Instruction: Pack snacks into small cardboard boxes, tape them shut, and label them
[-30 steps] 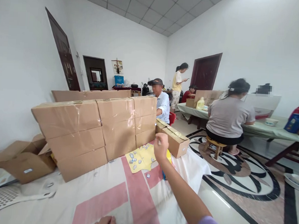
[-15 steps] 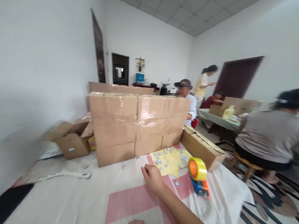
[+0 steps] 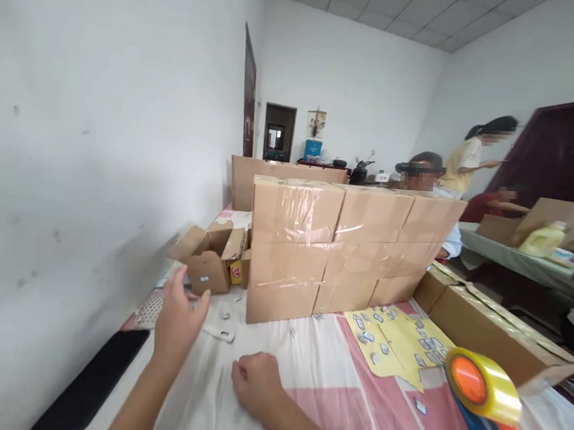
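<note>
My left hand (image 3: 178, 315) is open, thumb and fingers apart, and holds nothing visible. It reaches over the left part of the table, in front of an open cardboard box (image 3: 208, 272), and covers part of a white fly swatter (image 3: 149, 309), whose handle end shows to its right. Whether it touches either is unclear. My right hand (image 3: 257, 383) is closed in a fist low over the tablecloth (image 3: 323, 412); anything inside its fingers is hidden. Further right, a yellow sheet (image 3: 396, 345) carries several small grey-white pieces. A tape dispenser with yellow tape (image 3: 498, 383) stands beside it.
A wall of taped cardboard boxes (image 3: 348, 245) rises across the table ahead. A long carton (image 3: 494, 318) lies on the right. A flat black slab (image 3: 95, 378) lies at the left edge, close to the white wall (image 3: 102, 132). A person (image 3: 420, 174) sits behind the boxes; others are beyond.
My view has turned left, so the room's contents sit further right. My left hand has risen from the bottom edge and stretched out, open, toward the left. My right hand has drawn back from the yellow sheet.
</note>
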Motion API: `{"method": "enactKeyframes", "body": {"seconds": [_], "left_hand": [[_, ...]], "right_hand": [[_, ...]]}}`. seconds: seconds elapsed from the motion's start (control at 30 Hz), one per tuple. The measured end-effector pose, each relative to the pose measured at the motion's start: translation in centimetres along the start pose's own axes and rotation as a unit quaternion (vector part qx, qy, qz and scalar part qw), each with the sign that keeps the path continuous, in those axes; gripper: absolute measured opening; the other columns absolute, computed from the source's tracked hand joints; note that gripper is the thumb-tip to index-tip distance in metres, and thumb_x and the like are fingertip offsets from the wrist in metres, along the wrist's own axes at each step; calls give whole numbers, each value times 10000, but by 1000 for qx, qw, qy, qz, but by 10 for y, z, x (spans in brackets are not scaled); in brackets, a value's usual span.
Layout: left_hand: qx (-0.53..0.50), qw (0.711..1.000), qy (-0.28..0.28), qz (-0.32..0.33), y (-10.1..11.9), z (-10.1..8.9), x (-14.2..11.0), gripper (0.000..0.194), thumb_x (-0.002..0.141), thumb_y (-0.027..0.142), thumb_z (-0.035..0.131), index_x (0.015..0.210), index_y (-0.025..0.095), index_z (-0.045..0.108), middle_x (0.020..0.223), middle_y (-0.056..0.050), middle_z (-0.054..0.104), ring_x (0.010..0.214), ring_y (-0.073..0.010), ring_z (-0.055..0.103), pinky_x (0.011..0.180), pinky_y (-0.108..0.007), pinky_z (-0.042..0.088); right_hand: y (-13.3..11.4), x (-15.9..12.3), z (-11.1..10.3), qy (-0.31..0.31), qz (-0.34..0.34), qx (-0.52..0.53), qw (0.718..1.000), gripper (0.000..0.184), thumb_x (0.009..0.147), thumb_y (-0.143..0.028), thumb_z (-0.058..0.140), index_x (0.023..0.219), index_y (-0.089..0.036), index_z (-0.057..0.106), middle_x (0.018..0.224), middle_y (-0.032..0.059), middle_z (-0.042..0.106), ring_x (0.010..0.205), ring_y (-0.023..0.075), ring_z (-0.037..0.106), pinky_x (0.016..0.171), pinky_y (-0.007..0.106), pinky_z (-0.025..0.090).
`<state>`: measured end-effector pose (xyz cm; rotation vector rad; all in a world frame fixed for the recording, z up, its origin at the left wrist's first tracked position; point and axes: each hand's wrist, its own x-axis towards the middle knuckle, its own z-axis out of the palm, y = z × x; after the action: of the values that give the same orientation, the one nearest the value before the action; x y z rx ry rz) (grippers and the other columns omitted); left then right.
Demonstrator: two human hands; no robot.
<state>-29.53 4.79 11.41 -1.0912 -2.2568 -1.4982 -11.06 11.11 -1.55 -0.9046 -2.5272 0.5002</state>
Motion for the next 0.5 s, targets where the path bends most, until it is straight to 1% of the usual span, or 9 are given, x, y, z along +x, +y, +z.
{"method": "enactKeyframes", "body": {"seconds": [0.03, 0.07, 0.1, 0.13, 0.2, 0.27, 0.3, 0.37, 0.5], "left_hand": [[58, 998, -33, 10, -1, 9, 34, 786, 881, 454, 549, 1582, 191, 309, 1633, -220, 354, 992, -291, 696, 889, -459, 576], [122, 989, -85, 14, -1, 20, 62, 780, 893, 412, 546, 1596, 195, 286, 1667, -224, 295, 1125, -331, 669, 899, -460, 567], [170, 977, -129, 10, -1, 31, 85, 738, 896, 353, 541, 1586, 213, 318, 1656, -220, 328, 1178, -356, 653, 889, -467, 562], [196, 968, -155, 4, -1, 40, 102, 662, 886, 285, 536, 1533, 216, 414, 1586, -224, 441, 1153, -375, 666, 861, -476, 559], [221, 959, -179, -12, 1, 51, 121, 468, 854, 189, 522, 1311, 196, 623, 1283, -216, 679, 1009, -389, 708, 796, -485, 548], [225, 959, -171, -25, 6, 48, 127, 273, 821, 160, 530, 1032, 181, 703, 966, -166, 739, 876, -375, 715, 747, -469, 531], [227, 960, -161, -29, 10, 42, 126, 202, 813, 168, 539, 939, 186, 696, 890, -141, 729, 859, -367, 710, 736, -455, 524], [221, 967, -122, -34, 20, 20, 118, 130, 797, 202, 551, 866, 204, 661, 888, -101, 722, 859, -347, 701, 716, -420, 517], [183, 983, 3, -30, 38, -53, 86, 245, 783, 251, 500, 1003, 258, 609, 1218, -69, 718, 1067, -317, 684, 804, -394, 548]], "right_hand": [[0, -1, 1, 0, 2, -1, 1000, 293, 897, -262, 574, 625, -189, 657, 676, 77, 746, 570, 177, 603, 592, 311, 221], [0, -1, 1, 1, 5, -1, 1000, 282, 886, -265, 583, 624, -190, 659, 676, 80, 749, 573, 185, 615, 592, 310, 228], [0, 0, 2, 3, 9, 0, 1000, 279, 879, -270, 589, 621, -191, 656, 668, 81, 746, 575, 192, 622, 592, 308, 234], [-1, 1, 2, 5, 14, 3, 1000, 280, 875, -275, 590, 614, -191, 649, 656, 81, 740, 575, 197, 625, 592, 307, 239], [-2, 3, 3, 9, 22, 15, 1000, 279, 862, -280, 593, 599, -193, 620, 634, 74, 722, 574, 200, 617, 592, 305, 246], [-2, 3, 2, 10, 28, 38, 999, 278, 841, -279, 603, 578, -195, 569, 603, 55, 687, 569, 192, 588, 596, 302, 250], [-3, 3, 0, 10, 32, 52, 998, 285, 830, -277, 608, 568, -195, 534, 582, 41, 657, 565, 184, 565, 598, 300, 251], [-3, 4, -3, 15, 45, 88, 995, 320, 818, -267, 616, 551, -194, 454, 541, 9, 566, 561, 165, 509, 604, 295, 255], [-1, 6, -13, 17, 76, 187, 979, 362, 888, -229, 537, 564, -198, 378, 542, -40, 388, 568, 123, 423, 590, 262, 276]]}}
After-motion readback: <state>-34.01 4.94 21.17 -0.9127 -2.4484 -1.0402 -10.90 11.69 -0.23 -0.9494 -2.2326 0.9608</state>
